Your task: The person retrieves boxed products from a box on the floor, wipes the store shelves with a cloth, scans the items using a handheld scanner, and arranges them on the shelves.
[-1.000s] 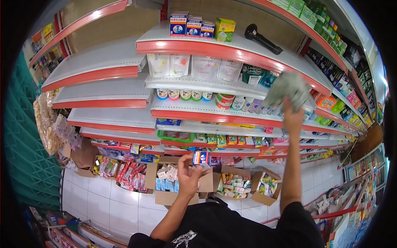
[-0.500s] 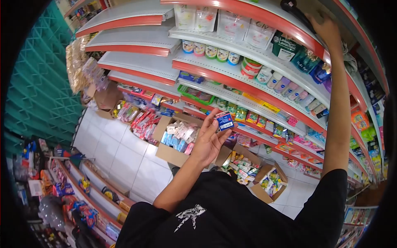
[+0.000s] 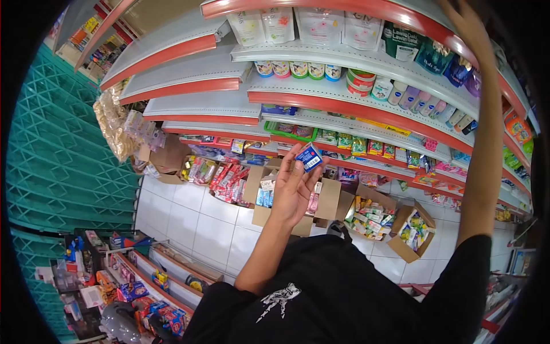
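Note:
In front of my chest, my left hand [image 3: 295,192] holds a small blue box [image 3: 310,158] between thumb and fingers, with a white barcode label showing. My right arm is stretched up to the upper right. There my right hand [image 3: 467,26] is at the top shelf [image 3: 389,20], partly cut off by the frame edge, so what its fingers touch cannot be made out. Under that shelf stand white refill pouches [image 3: 278,26] and dark green and blue pouches [image 3: 433,57].
Lower shelves hold lidded tubs [image 3: 299,70], roll-on bottles [image 3: 409,97] and a green basket [image 3: 290,131]. Open cartons [image 3: 413,232] of small packs stand on the white tiled floor [image 3: 212,234]. A green folding gate [image 3: 63,143] is at left, a low rack [image 3: 146,275] at lower left.
The view has swung, shifting the shelves and cartons. My left hand still holds the blue box, now tilted. My right hand has risen towards the top edge; the black object beside it is out of view.

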{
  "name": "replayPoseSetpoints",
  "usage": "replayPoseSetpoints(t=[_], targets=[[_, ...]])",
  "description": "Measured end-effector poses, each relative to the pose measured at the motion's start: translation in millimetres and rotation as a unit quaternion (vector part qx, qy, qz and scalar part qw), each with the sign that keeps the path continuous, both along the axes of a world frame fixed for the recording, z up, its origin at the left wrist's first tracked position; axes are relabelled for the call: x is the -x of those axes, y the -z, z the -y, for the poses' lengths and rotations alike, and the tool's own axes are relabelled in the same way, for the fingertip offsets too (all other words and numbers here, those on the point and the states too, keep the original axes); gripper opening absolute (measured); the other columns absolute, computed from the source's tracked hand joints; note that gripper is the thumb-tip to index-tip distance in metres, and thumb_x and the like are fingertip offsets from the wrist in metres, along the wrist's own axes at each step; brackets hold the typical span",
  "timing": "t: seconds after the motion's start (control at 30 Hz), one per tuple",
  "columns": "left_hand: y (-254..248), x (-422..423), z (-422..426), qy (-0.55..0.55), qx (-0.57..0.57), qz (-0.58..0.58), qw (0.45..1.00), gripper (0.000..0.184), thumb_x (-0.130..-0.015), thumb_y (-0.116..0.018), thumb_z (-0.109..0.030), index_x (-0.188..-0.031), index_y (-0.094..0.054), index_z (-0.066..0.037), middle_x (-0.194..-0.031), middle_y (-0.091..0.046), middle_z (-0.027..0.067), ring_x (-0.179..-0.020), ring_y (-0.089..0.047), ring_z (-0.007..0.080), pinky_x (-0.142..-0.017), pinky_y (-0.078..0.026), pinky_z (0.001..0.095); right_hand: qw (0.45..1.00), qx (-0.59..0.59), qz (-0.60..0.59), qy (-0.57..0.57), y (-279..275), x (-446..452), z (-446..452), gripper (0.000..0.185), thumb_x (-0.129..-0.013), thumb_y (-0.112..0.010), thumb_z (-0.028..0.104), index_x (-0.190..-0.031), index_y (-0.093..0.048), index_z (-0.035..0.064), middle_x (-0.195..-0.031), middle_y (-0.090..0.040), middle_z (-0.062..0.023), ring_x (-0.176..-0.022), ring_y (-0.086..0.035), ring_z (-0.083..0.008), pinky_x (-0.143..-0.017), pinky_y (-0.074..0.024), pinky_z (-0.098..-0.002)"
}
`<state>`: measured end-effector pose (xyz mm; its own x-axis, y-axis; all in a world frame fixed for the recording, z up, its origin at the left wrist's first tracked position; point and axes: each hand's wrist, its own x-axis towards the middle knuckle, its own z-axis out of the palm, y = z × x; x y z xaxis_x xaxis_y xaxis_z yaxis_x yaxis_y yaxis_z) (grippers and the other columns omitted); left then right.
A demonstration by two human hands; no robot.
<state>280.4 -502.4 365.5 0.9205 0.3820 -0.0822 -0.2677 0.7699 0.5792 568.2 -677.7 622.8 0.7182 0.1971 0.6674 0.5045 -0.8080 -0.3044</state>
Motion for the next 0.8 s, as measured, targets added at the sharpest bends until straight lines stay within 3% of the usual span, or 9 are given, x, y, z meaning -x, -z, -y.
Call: replayPoseSetpoints(t=[0.1,0.23,0.27,0.3,0.37,0.63,0.7,0.73,0.8], targets=[[1.1,-5.8,-22.3,0.004,0.007,0.000,1.000,0.040,-0.093,-0.048,-0.018,-0.129,-0.035,-0.008,-0.122,-0.049,0.0147,-0.113,-0.052,0.0293,-0.088,-0.050,0.0259,0.991,-0.114,-0.006,-0.071,73.4,70.1,43.5,0.056,-0.082,-0.054,0.047,-0.114,-0.054,0.0015,-0.108,-0.058,-0.0186,-0.098,-0.057,-0.0272,-0.085,-0.0432,-0.0378],[4.2,-15.5,-45.4,0.056,0.023,0.004,0.998,0.038,-0.092,-0.050,-0.014,-0.127,-0.036,-0.011,-0.122,-0.049,0.0102,-0.111,-0.053,0.0266,-0.090,-0.048,0.0280,0.951,-0.126,-0.235,-0.157,196.5,191.1,52.0,0.060,-0.086,-0.048,0.049,-0.115,-0.052,-0.0028,-0.105,-0.060,-0.0127,-0.092,-0.059,-0.0194,-0.079,-0.0458,-0.0349],[4.6,-17.4,-49.6,0.065,0.015,-0.001,0.998,0.038,-0.092,-0.050,-0.014,-0.127,-0.036,-0.011,-0.124,-0.048,0.0098,-0.111,-0.054,0.0260,-0.090,-0.048,0.0282,0.863,-0.260,-0.374,-0.219,208.4,234.6,38.7,0.063,-0.082,-0.057,0.049,-0.119,-0.048,-0.0018,-0.097,-0.059,-0.0095,-0.084,-0.057,-0.0156,-0.076,-0.0443,-0.0297],[4.4,-19.8,-53.9,0.074,0.004,-0.004,0.997,0.038,-0.092,-0.050,-0.014,-0.127,-0.036,-0.010,-0.125,-0.048,0.0094,-0.110,-0.054,0.0255,-0.090,-0.048,0.0284,0.809,-0.308,-0.450,-0.221,208.2,260.5,11.8,0.062,-0.081,-0.057,0.050,-0.115,-0.049,-0.0010,-0.086,-0.056,-0.0058,-0.074,-0.053,-0.0115,-0.070,-0.0426,-0.0253],[5.9,-22.5,-61.2,0.081,-0.007,0.003,0.997,0.038,-0.092,-0.049,-0.015,-0.128,-0.036,-0.010,-0.118,-0.051,0.0141,-0.109,-0.055,0.0291,-0.087,-0.051,0.0269,0.727,-0.352,-0.519,-0.279,225.1,279.0,-12.4,0.055,-0.082,-0.057,0.047,-0.108,-0.050,-0.0011,-0.083,-0.055,-0.0048,-0.072,-0.050,-0.0091,-0.065,-0.0400,-0.0230],[14.8,-21.2,-82.9,0.162,-0.053,0.007,0.985,0.036,-0.091,-0.051,-0.014,-0.125,-0.039,-0.010,-0.117,-0.051,0.0109,-0.106,-0.056,0.0272,-0.088,-0.051,0.0292,0.758,-0.384,-0.471,-0.237,246.4,315.5,-47.5,0.053,-0.081,-0.058,0.047,-0.104,-0.050,-0.0007,-0.081,-0.054,-0.0031,-0.070,-0.049,-0.0090,-0.063,-0.0393,-0.0227],[15.6,-17.4,-86.4,0.189,-0.032,-0.006,0.982,0.033,-0.091,-0.050,-0.009,-0.123,-0.041,-0.011,-0.118,-0.048,0.0058,-0.106,-0.053,0.0164,-0.091,-0.048,0.0288,0.757,-0.399,-0.463,-0.233,248.7,320.0,-53.1,0.054,-0.081,-0.057,0.047,-0.105,-0.051,-0.0006,-0.082,-0.055,-0.0030,-0.070,-0.049,-0.0087,-0.064,-0.0396,-0.0225],[17.6,-14.9,-87.4,0.187,-0.029,-0.008,0.982,0.033,-0.091,-0.050,-0.009,-0.123,-0.041,-0.011,-0.118,-0.048,0.0058,-0.106,-0.053,0.0164,-0.091,-0.048,0.0288,0.756,-0.397,-0.466,-0.233,249.8,321.7,-54.1,0.054,-0.081,-0.057,0.047,-0.105,-0.051,-0.0006,-0.082,-0.055,-0.0030,-0.070,-0.049,-0.0087,-0.064,-0.0396,-0.0225],[19.7,-14.9,-87.0,0.169,-0.058,0.002,0.984,0.035,-0.091,-0.050,-0.011,-0.125,-0.039,-0.010,-0.120,-0.050,0.0104,-0.107,-0.055,0.0261,-0.090,-0.049,0.0313,0.758,-0.394,-0.466,-0.230,250.2,320.8,-54.4,0.057,-0.082,-0.056,0.048,-0.110,-0.050,-0.0021,-0.084,-0.055,-0.0038,-0.071,-0.049,-0.0097,-0.064,-0.0400,-0.0232]])
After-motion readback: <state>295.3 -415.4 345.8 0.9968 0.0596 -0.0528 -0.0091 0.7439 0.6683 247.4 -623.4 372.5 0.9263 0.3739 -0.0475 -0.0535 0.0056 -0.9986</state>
